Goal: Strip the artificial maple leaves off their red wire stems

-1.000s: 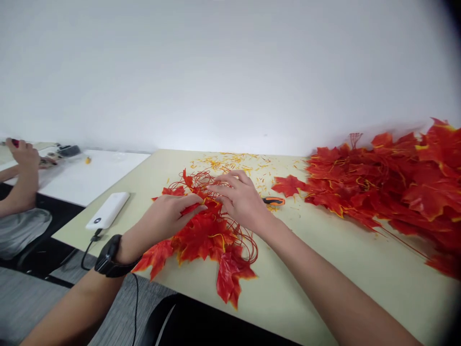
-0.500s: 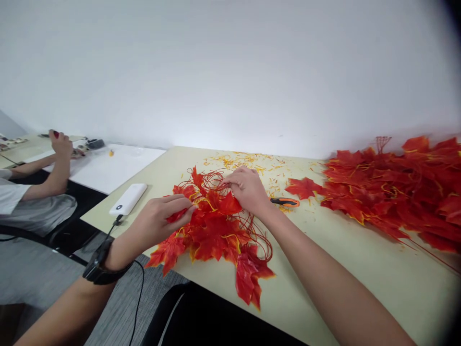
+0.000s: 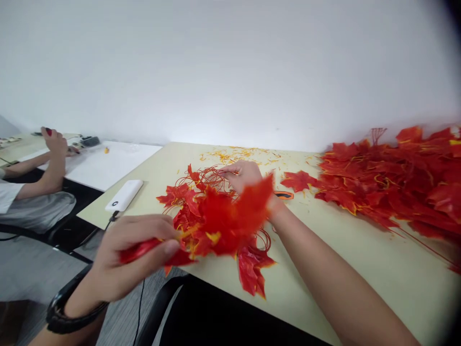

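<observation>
My left hand [image 3: 135,257] is closed on artificial maple leaves, one crumpled red leaf [image 3: 139,250] inside the palm. From its fingertips a red maple leaf [image 3: 234,216] with a yellow stem sticks out to the right, blurred by motion. Behind it my right hand [image 3: 243,174] pinches at a tangle of thin red cord [image 3: 212,175]; the raised leaf partly covers this hand. More red leaves [image 3: 176,194] lie around the cord, and another leaf [image 3: 254,271] is near the table's front edge.
A large heap of maple leaves [image 3: 382,185] fills the table's right side, with a single leaf [image 3: 298,180] beside it. Yellow scraps [image 3: 234,154] are scattered behind my hands. An orange-handled tool [image 3: 284,195] is partly hidden. A white power bank [image 3: 124,195] lies left. Another person [image 3: 43,180] sits beyond.
My left hand has come nearer and down to the left, lifting a leaf off the bunch by its stem. My right hand stays at the cord.
</observation>
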Available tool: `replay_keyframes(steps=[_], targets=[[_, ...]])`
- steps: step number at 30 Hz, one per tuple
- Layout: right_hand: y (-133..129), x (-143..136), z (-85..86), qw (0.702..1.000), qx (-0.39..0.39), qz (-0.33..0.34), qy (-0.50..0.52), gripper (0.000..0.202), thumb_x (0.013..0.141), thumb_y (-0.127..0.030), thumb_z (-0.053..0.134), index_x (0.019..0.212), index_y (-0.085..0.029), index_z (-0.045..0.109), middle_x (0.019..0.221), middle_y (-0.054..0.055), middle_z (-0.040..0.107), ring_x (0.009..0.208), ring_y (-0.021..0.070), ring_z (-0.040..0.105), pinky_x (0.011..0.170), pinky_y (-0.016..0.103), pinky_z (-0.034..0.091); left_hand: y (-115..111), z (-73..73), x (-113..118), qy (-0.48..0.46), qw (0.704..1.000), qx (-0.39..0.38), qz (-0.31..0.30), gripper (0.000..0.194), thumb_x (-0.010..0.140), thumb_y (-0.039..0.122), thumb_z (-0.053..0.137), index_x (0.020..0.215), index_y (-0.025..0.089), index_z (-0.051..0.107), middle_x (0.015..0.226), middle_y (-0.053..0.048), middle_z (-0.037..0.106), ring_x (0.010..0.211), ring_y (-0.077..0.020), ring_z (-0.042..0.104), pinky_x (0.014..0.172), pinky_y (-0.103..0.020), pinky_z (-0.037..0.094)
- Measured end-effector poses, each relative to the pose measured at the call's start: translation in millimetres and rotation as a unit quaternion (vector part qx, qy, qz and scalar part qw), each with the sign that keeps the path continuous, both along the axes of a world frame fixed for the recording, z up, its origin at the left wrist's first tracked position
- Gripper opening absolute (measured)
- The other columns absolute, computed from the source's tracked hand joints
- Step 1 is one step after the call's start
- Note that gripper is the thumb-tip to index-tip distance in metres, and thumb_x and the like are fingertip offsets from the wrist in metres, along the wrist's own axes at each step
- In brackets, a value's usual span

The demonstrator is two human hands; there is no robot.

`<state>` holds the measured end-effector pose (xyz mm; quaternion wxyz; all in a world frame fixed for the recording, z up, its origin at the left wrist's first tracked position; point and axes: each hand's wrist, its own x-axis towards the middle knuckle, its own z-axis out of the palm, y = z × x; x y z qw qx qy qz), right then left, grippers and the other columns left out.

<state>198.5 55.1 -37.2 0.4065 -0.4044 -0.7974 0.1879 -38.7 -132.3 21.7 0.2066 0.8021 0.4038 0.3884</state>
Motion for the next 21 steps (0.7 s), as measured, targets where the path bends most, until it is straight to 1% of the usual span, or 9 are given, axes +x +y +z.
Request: replay_keyframes(steps=[2, 4, 7, 9, 11, 14, 17, 19, 21], targets=[[0, -2, -0.2, 1.000, -0.014, -0.002, 0.017, 0.030, 0.090, -0.015, 0.064, 0.100, -0.029, 0.089, 0.097, 0.000, 0.085, 0.096, 0.0217, 0.079, 0.091, 0.035, 0.058, 5, 0.3, 17, 0.032, 0.976, -0.179, -0.121, 0.026, 0.101, 0.023, 0.063, 0.077, 0.019, 0.072, 0.069, -0.001, 0.066, 0.061, -0.0111, 0.057, 0.058, -0.024, 0.045], [-1, -3, 1.5, 0.999, -0.036, 0.001, 0.035, 0.031, 0.090, -0.014, 0.065, 0.102, -0.030, 0.089, 0.103, 0.001, 0.085, 0.101, 0.0213, 0.079, 0.096, 0.035, 0.059, 16, -7.9, 34, 0.013, 0.935, -0.322, -0.145, 0.031, 0.102, 0.032, 0.064, 0.076, 0.017, 0.072, 0.066, 0.000, 0.061, 0.060, -0.0097, 0.051, 0.057, -0.023, 0.040], [-4, -2, 7.3, 0.996, -0.070, 0.015, 0.045, 0.030, 0.090, -0.015, 0.067, 0.102, -0.031, 0.088, 0.103, 0.001, 0.085, 0.099, 0.0213, 0.080, 0.097, 0.036, 0.060, 33, -31.1, 54, -0.002, 0.879, -0.451, -0.156, 0.035, 0.095, 0.043, 0.072, 0.075, 0.015, 0.069, 0.066, 0.002, 0.055, 0.062, -0.0086, 0.045, 0.058, -0.022, 0.036], [-7, -1, 12.2, 0.996, -0.081, 0.024, 0.042, 0.028, 0.089, -0.017, 0.068, 0.100, -0.032, 0.089, 0.100, 0.000, 0.085, 0.099, 0.0220, 0.080, 0.097, 0.037, 0.061, 42, -46.8, 65, -0.020, 0.864, -0.482, -0.142, 0.039, 0.095, 0.047, 0.071, 0.073, 0.014, 0.066, 0.068, 0.002, 0.054, 0.062, -0.0082, 0.043, 0.060, -0.022, 0.036], [-10, 1, 17.8, 0.995, -0.086, 0.038, 0.035, 0.027, 0.088, -0.018, 0.069, 0.099, -0.033, 0.089, 0.099, -0.001, 0.085, 0.097, 0.0225, 0.080, 0.097, 0.039, 0.062, 47, -58.0, 76, -0.053, 0.865, -0.485, -0.116, 0.041, 0.097, 0.049, 0.068, 0.075, 0.015, 0.062, 0.071, 0.002, 0.056, 0.062, -0.0081, 0.044, 0.060, -0.022, 0.038], [-18, 5, 27.6, 0.993, -0.097, 0.060, 0.016, 0.023, 0.089, -0.020, 0.071, 0.100, -0.030, 0.089, 0.095, 0.000, 0.085, 0.091, 0.0234, 0.079, 0.094, 0.042, 0.063, 56, -65.5, 93, -0.051, 0.875, -0.474, -0.083, 0.036, 0.101, 0.049, 0.061, 0.084, 0.017, 0.061, 0.069, 0.003, 0.056, 0.054, -0.0076, 0.045, 0.052, -0.022, 0.037], [-25, 8, 37.2, 0.992, -0.102, 0.072, 0.017, 0.023, 0.087, -0.017, 0.071, 0.095, -0.028, 0.090, 0.095, 0.002, 0.085, 0.090, 0.0244, 0.079, 0.095, 0.044, 0.064, 68, -68.0, 108, -0.052, 0.862, -0.502, -0.042, 0.026, 0.103, 0.045, 0.058, 0.098, 0.020, 0.062, 0.062, 0.005, 0.056, 0.040, -0.0078, 0.040, 0.039, -0.021, 0.029], [-29, 9, 41.9, 0.992, -0.097, 0.079, 0.024, 0.026, 0.086, -0.014, 0.070, 0.091, -0.029, 0.090, 0.100, 0.002, 0.085, 0.096, 0.0250, 0.080, 0.098, 0.044, 0.064, 77, -70.4, 118, -0.127, 0.846, -0.517, -0.019, 0.022, 0.102, 0.041, 0.059, 0.105, 0.021, 0.063, 0.064, 0.004, 0.058, 0.041, -0.0082, 0.043, 0.039, -0.020, 0.032], [-32, 8, 44.8, 0.992, -0.087, 0.083, 0.023, 0.028, 0.087, -0.012, 0.068, 0.090, -0.030, 0.090, 0.103, 0.002, 0.085, 0.099, 0.0253, 0.080, 0.098, 0.044, 0.064, 85, -74.3, 129, -0.224, 0.823, -0.522, -0.027, 0.020, 0.099, 0.035, 0.063, 0.113, 0.020, 0.065, 0.079, -0.001, 0.067, 0.052, -0.0092, 0.055, 0.046, -0.020, 0.041]])
